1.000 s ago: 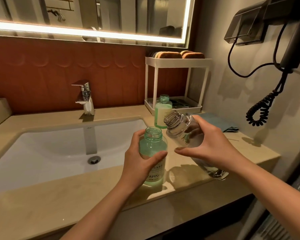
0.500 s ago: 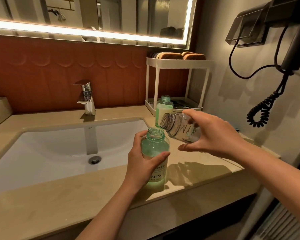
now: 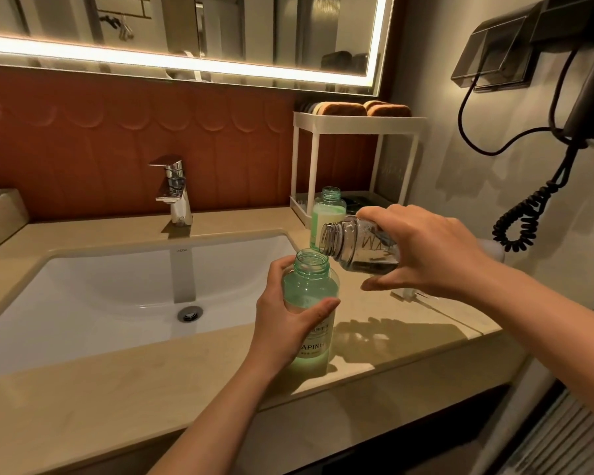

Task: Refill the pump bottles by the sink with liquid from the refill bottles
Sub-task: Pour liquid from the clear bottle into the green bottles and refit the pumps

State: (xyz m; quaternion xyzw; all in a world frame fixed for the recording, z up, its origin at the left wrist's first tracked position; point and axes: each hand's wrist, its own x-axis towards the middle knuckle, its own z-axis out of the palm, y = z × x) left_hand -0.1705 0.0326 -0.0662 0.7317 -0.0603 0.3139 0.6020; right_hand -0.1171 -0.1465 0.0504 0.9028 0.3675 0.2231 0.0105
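My left hand (image 3: 282, 323) grips a green pump bottle (image 3: 311, 293) that stands on the counter with its top off and its mouth open. My right hand (image 3: 429, 255) holds a clear refill bottle (image 3: 355, 246) tipped nearly on its side, its open mouth just above and right of the green bottle's mouth. I see no stream of liquid between them. A second green bottle (image 3: 328, 209), also uncapped and holding pale liquid, stands behind them in front of the shelf.
The white sink basin (image 3: 117, 289) and chrome tap (image 3: 174, 192) lie to the left. A white two-tier shelf (image 3: 357, 123) with brown items stands at the back right. A wall-mounted hair dryer with coiled cord (image 3: 528, 217) hangs on the right. The counter's front edge (image 3: 357, 382) is close.
My right hand has lifted the clear bottle and tipped it further, bringing its mouth over the green bottle. My left hand kept its grip.
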